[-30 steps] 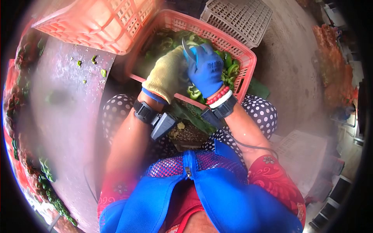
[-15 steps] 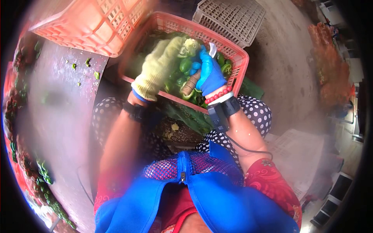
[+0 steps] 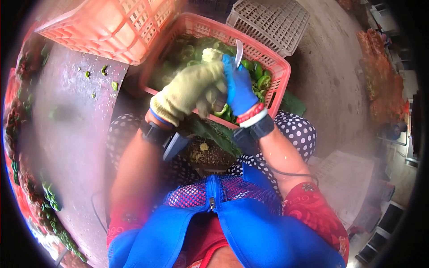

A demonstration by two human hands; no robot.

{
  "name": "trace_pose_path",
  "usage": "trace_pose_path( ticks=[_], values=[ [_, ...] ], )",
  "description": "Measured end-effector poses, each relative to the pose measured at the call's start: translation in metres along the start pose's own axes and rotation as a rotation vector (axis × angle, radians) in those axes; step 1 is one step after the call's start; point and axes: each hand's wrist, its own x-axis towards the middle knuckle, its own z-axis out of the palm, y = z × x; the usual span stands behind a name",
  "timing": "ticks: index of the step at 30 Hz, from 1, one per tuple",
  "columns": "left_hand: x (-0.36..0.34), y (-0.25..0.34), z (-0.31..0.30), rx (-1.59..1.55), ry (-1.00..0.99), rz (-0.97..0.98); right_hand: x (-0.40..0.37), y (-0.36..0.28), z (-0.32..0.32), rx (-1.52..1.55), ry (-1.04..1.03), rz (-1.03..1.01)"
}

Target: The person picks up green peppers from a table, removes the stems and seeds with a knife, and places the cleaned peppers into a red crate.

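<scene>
My left hand (image 3: 190, 87), in a pale yellow knit glove, is over the pink crate (image 3: 286, 73), its fingers curled against my right hand; what it holds, if anything, is hidden. My right hand (image 3: 239, 87), in a blue glove, is closed on a knife whose curved blade (image 3: 239, 51) points up past the thumb. A pale, seedy pepper core (image 3: 212, 55) shows just above the touching hands. Green peppers (image 3: 257, 71) fill the crate beneath and around both hands, some of them cut open.
An orange crate (image 3: 107, 31) stands at the upper left and a grey crate (image 3: 268, 24) at the top. Small green scraps (image 3: 115, 85) lie on the pale surface at left. Peppers (image 3: 51, 196) line the far left edge. My knees are below the pink crate.
My left hand has moved down and right, its fingers now curled beside my right hand. The right hand has turned, and the blade has shifted up and left. The wooden handle is now hidden.
</scene>
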Motion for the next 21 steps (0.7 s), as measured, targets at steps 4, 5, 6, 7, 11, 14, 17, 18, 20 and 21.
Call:
trace_pose_path(
  ticks=[4,5,6,7,11,14,17,18,20,21],
  values=[
    [-0.024,0.014,-0.007,0.079,-0.12,0.002,0.015,-0.003,-0.01,0.26,-0.096,0.048],
    [-0.025,0.018,-0.01,0.136,0.017,0.028,0.013,-0.007,-0.012,0.258,-0.019,0.126],
    [-0.01,-0.006,-0.025,0.202,0.205,0.15,0.011,-0.01,-0.015,0.227,-0.07,0.133],
    [-0.003,-0.018,-0.041,0.943,0.51,0.36,0.009,-0.013,-0.018,0.196,-0.124,0.136],
    [-0.001,-0.003,-0.017,0.24,0.457,0.28,-0.012,-0.023,-0.003,-0.009,-0.198,0.121],
    [0.008,-0.039,-0.024,0.095,0.367,0.528,-0.037,-0.037,0.01,-0.254,-0.298,-0.002],
    [-0.022,-0.026,-0.028,0.199,0.415,0.497,-0.046,-0.051,0.018,-0.313,-0.331,0.055],
    [-0.044,-0.012,-0.028,0.162,0.484,0.389,-0.036,-0.044,0.014,-0.072,-0.394,0.173],
    [-0.11,0.017,-0.025,0.201,0.646,0.236,-0.017,-0.037,0.004,0.302,-0.5,0.294],
    [-0.145,0.019,-0.04,0.326,0.659,0.138,-0.005,-0.037,-0.002,0.438,-0.535,0.29]
  ],
)
